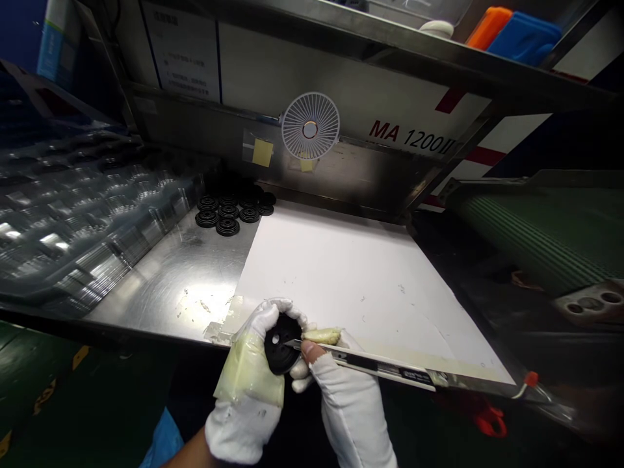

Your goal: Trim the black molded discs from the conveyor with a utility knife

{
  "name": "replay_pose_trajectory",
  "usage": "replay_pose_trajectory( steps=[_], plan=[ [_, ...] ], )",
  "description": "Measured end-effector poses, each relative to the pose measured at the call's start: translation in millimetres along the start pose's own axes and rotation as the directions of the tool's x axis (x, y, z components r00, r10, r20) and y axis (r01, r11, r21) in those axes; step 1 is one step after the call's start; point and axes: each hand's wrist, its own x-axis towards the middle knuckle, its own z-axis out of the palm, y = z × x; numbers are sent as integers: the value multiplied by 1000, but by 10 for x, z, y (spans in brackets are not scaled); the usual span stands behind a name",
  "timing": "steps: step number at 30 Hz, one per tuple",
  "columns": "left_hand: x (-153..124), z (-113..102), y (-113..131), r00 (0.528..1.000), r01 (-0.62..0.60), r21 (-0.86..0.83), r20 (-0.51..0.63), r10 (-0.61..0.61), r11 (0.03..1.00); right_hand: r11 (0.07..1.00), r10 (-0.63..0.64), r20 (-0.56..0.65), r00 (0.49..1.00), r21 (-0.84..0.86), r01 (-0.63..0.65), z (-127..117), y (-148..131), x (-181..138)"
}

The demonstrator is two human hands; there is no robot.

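Observation:
My left hand [253, 374], in a white glove with yellowish tape round it, grips a round black plastic disc [281, 354] with a small hole in it. My right hand [344, 383], gloved in white with a bare thumb tip and a taped finger, is closed on a utility knife [380, 365]. The knife's blade tip meets the face of the disc. Both hands are close together at the table's front edge. More black discs [227, 212] stand in stacks at the back left of the metal table.
White paper [341, 273] covers the table's middle, with small scraps on it. Clear plastic trays [112, 221] are piled at left. A small fan [311, 127] hangs at the back. A green ribbed conveyor belt [546, 227] stands at right, and a red-handled tool [487, 416] hangs below the edge.

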Motion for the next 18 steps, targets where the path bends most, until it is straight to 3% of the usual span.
replay_pose_trajectory(
  steps=[10, 18],
  plan=[
    [27, -27, -10, 999, -12, -10, 31, 12, 1000, 1000, -30, -28, 999, -4, 30, 3, 38, -7],
    [1, -30, -11, 1000, -18, 12, -3, 18, 1000, 999, 20, 81, 997, 42, -23, -32, 23, 22]
  ],
)
